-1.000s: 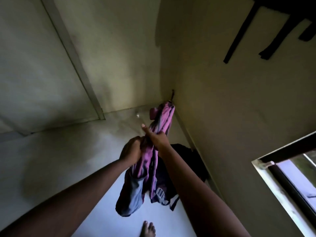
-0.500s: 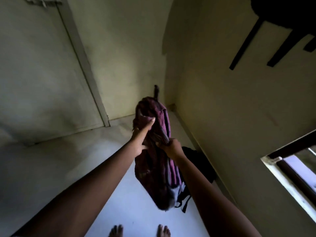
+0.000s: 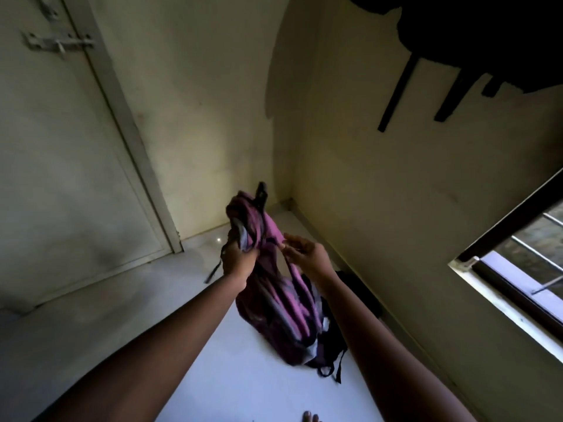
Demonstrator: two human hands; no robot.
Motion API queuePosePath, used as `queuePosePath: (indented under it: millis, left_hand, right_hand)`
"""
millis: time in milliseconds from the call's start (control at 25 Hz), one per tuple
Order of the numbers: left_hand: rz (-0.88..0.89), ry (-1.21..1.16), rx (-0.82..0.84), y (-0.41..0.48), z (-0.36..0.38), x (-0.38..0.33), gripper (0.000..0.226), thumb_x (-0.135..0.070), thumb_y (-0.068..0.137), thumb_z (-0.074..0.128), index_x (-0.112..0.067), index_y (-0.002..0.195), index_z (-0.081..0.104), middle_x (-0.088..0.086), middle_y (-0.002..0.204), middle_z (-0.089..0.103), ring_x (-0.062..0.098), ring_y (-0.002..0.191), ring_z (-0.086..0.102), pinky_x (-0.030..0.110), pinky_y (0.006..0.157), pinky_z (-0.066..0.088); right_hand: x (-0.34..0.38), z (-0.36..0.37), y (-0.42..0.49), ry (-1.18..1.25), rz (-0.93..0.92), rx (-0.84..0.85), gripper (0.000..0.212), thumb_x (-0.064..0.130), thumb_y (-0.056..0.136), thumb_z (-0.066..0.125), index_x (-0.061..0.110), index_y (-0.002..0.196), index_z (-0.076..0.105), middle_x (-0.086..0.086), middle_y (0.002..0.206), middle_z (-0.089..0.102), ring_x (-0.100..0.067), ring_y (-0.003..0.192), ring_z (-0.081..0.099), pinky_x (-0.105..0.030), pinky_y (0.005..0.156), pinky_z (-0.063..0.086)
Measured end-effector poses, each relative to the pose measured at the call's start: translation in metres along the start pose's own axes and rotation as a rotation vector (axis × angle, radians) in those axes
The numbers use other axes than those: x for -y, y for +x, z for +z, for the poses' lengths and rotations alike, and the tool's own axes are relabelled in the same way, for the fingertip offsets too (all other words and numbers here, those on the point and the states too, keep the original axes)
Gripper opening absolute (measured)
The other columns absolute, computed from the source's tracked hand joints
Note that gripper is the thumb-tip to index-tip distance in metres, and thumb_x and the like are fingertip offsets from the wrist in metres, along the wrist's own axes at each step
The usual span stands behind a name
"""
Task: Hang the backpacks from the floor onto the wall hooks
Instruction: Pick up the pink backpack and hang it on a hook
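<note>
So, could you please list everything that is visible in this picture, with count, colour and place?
purple backpack: one, purple and grey, held up over the floor
black backpack: one, black, on the floor by the right wall, partly hidden
dark hanging item: one, black, high on the right wall, straps dangling
door: one, pale, left, shut
latch: one, metal, top of door
window: one, dark frame, right
floor: pale
toes: bottom edge
left hand: gripping the backpack's top
right hand: open, fingers at a strap

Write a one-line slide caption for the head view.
Left hand grips the purple backpack aloft while the open right hand fingers its strap; a dark bag lies by the wall.
</note>
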State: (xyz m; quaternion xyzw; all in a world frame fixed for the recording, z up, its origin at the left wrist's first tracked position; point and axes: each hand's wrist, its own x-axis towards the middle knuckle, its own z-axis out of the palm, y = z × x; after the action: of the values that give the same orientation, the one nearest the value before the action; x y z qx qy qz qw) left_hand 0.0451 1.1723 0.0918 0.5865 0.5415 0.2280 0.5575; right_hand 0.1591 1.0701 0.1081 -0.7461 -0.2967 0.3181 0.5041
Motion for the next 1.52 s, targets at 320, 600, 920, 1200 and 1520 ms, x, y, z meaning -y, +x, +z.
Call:
queuePosePath:
  millis: [320,600,920,1200,1520]
  left_hand:
    - [0.338,0.463,0.188,-0.022,-0.038,0.036,0.045,-0.022,0.080,0.063,-0.015,0.123,0.056,0.011,0.113,0.069,0.031,0.102,0.065,0.041,0.086,0.054]
    - [0.203,0.491,0.488,-0.015,-0.053,0.023,0.067,-0.022,0.084,0.063,-0.020,0.143,0.030,0.008,0.136,0.054,0.024,0.124,0.053,0.028,0.099,0.044]
    - [0.218,0.471,0.150,-0.006,-0.047,0.034,0.063,-0.020,0.087,0.059,-0.016,0.143,0.031,0.010,0.135,0.054,0.026,0.122,0.054,0.038,0.102,0.045]
    - [0.460,0.319,0.042,0.025,-0.053,-0.025,0.026,-0.021,0.085,0.063,-0.009,0.108,0.069,0.009,0.109,0.072,0.023,0.105,0.065,0.028,0.084,0.049]
    - [0.741,0.104,-0.002,0.056,-0.045,-0.136,0.029,-0.018,0.086,0.061,0.000,0.107,0.069,0.015,0.107,0.072,0.015,0.099,0.065,0.003,0.069,0.041]
  right_hand:
    - [0.003,0.032,0.015,0.176,0.257,-0.222,0.021,0.035,0.074,0.075,0.023,0.061,0.063,-0.001,0.067,0.066,-0.013,0.063,0.060,-0.032,0.069,0.054]
    - [-0.002,0.057,0.035,0.109,0.275,-0.103,0.012,0.027,0.083,0.068,0.015,0.083,0.070,-0.002,0.074,0.065,-0.011,0.065,0.058,-0.018,0.060,0.046]
    - [-0.020,0.074,0.020,0.155,0.203,0.239,0.017,0.010,0.095,0.049,0.005,0.092,0.064,-0.003,0.067,0.052,0.003,0.042,0.048,-0.017,0.052,0.041]
    - [0.048,0.037,0.036,-0.041,-0.141,0.301,0.026,0.019,0.093,0.053,0.029,0.072,0.064,0.004,0.063,0.055,0.001,0.049,0.043,-0.017,0.052,0.033]
    - [0.141,-0.011,0.068,0.033,-0.179,0.036,0.021,0.013,0.091,0.055,0.012,0.071,0.061,-0.004,0.064,0.048,0.001,0.047,0.039,-0.015,0.049,0.031]
